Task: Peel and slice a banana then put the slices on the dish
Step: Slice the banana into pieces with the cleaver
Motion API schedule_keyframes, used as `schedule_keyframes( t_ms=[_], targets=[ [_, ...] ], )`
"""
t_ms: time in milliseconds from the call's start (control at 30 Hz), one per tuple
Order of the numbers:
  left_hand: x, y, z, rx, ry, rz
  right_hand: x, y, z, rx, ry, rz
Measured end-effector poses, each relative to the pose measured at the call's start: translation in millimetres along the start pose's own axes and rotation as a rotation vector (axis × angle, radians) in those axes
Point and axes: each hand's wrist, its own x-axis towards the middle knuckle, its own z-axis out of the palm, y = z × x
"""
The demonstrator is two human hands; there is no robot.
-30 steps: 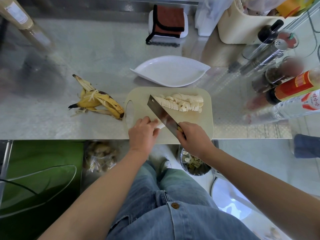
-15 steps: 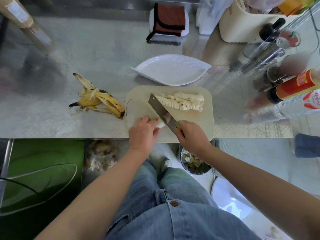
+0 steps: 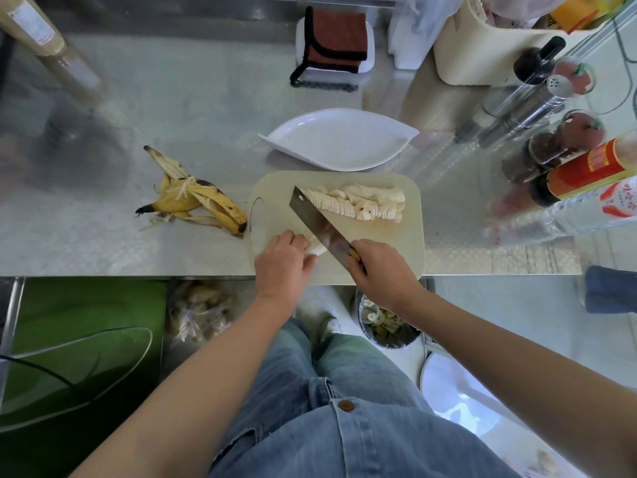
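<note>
While the left hand point(image 3: 282, 260) curls its fingers point(image 3: 293, 238) over the pale stub of peeled banana point(image 3: 317, 249), the right hand point(image 3: 382, 270) clenches the handle of a steel cleaver point(image 3: 319, 224) — blade slanting across the cream rounded plastic board point(image 3: 408, 236) at the near edge of the steel desk point(image 3: 103, 243). Thin slices point(image 3: 358, 205) lie fanned on it; a white ribbed leaf-shaped dish point(image 3: 339, 139) sits just behind.

Knife handle point(image 3: 354, 254) mostly hidden inside right hand point(image 3: 383, 268).

A: What's at the back of the tabletop point(image 3: 206, 108)?
B: Brown cloth point(image 3: 339, 37) folded on a white tray point(image 3: 370, 46). Cream bin point(image 3: 482, 53) to its right.
A: Right edge?
B: Steel shaker point(image 3: 531, 105), spice jars point(image 3: 551, 146), red-label bottle point(image 3: 586, 167). Scrap bowl point(image 3: 386, 327) on the floor.
</note>
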Motion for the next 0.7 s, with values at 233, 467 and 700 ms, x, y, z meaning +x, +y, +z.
schedule_keyframes(
  t_ms=[233, 467, 700],
  targets=[
    [-0.6, 0.6, -0.2, -0.025, -0.004, -0.01, 0.3, 0.1, 12.1, -0.069, -0.05, 0.004],
    [-0.8, -0.1, 1.6, -0.026, -0.01, -0.019, -0.9, 3.2, 8.3, 0.025, 0.036, 0.022],
    [-0.6, 0.4, 0.6, -0.02, -0.028, -0.029, -2.1, 0.4, 3.7, 0.003, 0.038, -0.009]
  ],
)
